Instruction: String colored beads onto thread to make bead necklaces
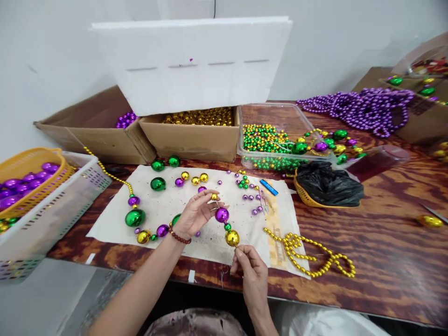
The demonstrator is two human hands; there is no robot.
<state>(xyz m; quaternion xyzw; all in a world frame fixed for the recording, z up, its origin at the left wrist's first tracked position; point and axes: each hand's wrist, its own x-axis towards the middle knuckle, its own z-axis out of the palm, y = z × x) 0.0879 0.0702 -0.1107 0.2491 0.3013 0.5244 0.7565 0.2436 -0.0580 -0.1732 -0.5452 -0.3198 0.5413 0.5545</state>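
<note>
My left hand (196,212), a beaded bracelet at its wrist, pinches a small gold bead (214,197) between thumb and fingertips. Below it hang a purple ball (221,214), a small green bead (227,227) and a larger gold ball (232,238), threaded in a row. Just under that gold ball, my right hand (250,268) has thumb and forefinger closed on what looks like the thin string. Behind my left wrist, a strung purple ball (163,230) and a big green ball (135,218) curve along the white cloth (115,205); part of this strand is hidden.
Loose balls and lilac beads (255,212) lie on the cloth near a blue-handled blade (269,187). A gold bead chain (325,266) rests at right. Cardboard boxes (189,140), a clear bin (245,151), a basket with a black bag (329,184) and a white crate (52,210) surround the cloth.
</note>
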